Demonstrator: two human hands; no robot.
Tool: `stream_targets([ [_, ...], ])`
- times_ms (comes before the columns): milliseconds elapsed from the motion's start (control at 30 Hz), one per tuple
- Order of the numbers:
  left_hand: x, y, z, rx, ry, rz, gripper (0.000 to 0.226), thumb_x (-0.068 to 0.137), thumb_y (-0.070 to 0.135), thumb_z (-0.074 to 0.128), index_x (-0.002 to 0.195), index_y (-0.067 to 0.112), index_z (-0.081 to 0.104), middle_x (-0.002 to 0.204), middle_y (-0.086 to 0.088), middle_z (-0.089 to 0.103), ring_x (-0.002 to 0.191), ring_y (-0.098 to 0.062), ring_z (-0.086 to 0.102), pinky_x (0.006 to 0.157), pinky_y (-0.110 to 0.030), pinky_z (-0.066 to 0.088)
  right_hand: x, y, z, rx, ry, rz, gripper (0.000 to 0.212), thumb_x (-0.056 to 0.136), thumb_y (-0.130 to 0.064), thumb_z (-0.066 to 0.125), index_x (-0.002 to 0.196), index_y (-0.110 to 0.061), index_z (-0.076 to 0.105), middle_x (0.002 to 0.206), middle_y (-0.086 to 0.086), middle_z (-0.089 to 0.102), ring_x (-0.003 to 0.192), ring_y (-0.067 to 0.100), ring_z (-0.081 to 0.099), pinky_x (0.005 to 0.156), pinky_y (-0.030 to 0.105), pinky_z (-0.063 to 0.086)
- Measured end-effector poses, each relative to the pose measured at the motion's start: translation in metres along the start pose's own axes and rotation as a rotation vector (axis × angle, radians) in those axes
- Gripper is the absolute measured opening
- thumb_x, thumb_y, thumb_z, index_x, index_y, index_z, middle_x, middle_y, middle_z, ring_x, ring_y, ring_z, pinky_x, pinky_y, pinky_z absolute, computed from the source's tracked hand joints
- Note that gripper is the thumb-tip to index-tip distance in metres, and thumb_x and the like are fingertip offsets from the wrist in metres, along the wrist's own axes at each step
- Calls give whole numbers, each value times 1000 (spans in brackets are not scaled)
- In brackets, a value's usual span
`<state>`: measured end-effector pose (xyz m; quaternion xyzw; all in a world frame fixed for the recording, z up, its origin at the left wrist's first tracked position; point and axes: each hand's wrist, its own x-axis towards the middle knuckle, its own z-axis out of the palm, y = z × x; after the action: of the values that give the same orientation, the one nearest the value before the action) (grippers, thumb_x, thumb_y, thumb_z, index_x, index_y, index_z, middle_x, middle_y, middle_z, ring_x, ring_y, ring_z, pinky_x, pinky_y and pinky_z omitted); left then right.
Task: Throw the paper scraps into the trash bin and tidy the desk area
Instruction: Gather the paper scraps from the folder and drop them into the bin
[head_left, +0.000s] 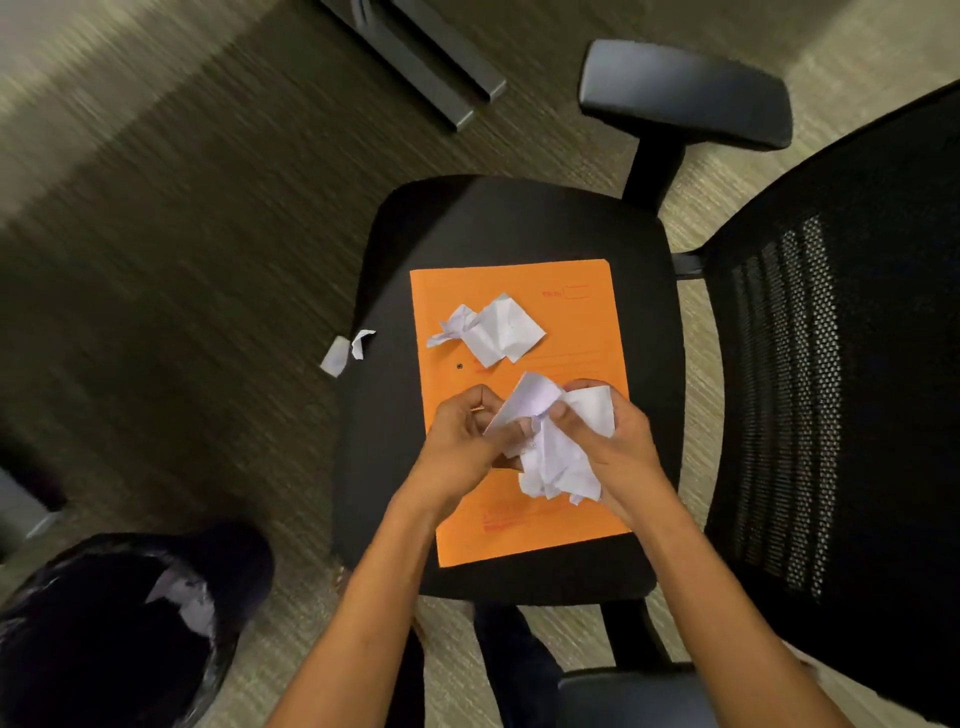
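An orange folder (576, 332) lies on the black seat (498, 223) of an office chair. My left hand (467, 436) and my right hand (618, 436) both grip a bunch of crumpled white paper scraps (558, 457) just above the folder's near half. Further back on the folder rest two more white scraps (491, 330), one crumpled, one creased flat. Two small scraps (345, 351) sit at the seat's left edge, one partly over the carpet. The trash bin (67, 649), lined with a black bag, stands at the lower left on the floor and holds some white paper (187, 597).
The chair's mesh backrest (841, 395) rises on the right, with one armrest (685, 93) at the far side and another (634, 696) near me. Dark metal desk legs (431, 67) cross the carpet at the top. A grey object (21, 504) sits at the left edge.
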<state>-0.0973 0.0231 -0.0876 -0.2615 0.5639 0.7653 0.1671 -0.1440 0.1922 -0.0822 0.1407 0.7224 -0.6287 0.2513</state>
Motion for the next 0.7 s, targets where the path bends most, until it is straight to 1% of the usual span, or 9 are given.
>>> stream_targets([
  [100,-16,4,-21,-25,94,24,22,86,12,74,103,14,59,88,-7,76,77,-23,75,57,-32,60,-3,-3,40,-74,20,-47,33,77,-47,75,104,-30,69,100,-16,74,94,3,69,78,23,57],
  [233,-38,3,-47,16,134,117,35,92,13,62,121,32,58,105,7,69,92,-14,72,60,-31,59,-9,1,88,-305,38,-101,12,93,-41,64,102,-32,64,99,-15,68,93,4,64,81,25,52],
  [300,-53,3,-62,17,137,133,33,93,12,49,117,30,62,103,5,71,92,-13,71,65,-36,60,-16,1,115,-384,31,-158,20,97,-41,57,107,-25,64,98,-14,66,95,9,62,77,17,47],
  [333,-58,3,-65,17,151,122,31,93,14,45,113,29,65,102,1,71,92,-16,71,71,-44,61,-18,0,124,-416,31,-183,22,99,-41,53,108,-24,63,95,-15,64,93,10,61,73,14,45],
  [433,-75,0,-81,0,223,94,32,97,34,36,104,23,66,102,-12,71,96,-28,69,89,-61,53,-31,-2,158,-530,11,-245,32,103,-43,40,112,-21,60,94,-9,62,92,13,57,72,27,41],
  [500,-87,-3,-93,4,267,69,52,95,60,31,103,21,65,102,-12,71,100,-30,68,91,-58,54,-42,-3,180,-612,12,-283,37,105,-43,33,113,-17,59,99,0,65,95,19,59,77,34,44],
  [567,-99,-6,-106,2,304,91,64,87,76,33,103,24,66,100,-5,73,98,-22,70,88,-46,57,-55,-3,200,-656,21,-331,36,106,-38,30,114,-17,58,104,3,67,98,22,60,82,38,47],
  [633,-109,-9,-120,-16,351,169,47,88,67,49,105,27,66,100,1,73,95,-13,71,81,-35,58,-66,-3,218,-690,1,-371,34,107,-35,29,111,-20,58,102,1,67,96,21,61,82,39,49],
  [700,-121,-14,-140,-62,384,221,27,94,45,59,110,24,66,102,-2,74,95,-16,72,79,-30,59,-76,-1,237,-654,-66,-338,32,107,-32,30,111,-21,59,101,0,67,93,19,62,79,36,50],
])
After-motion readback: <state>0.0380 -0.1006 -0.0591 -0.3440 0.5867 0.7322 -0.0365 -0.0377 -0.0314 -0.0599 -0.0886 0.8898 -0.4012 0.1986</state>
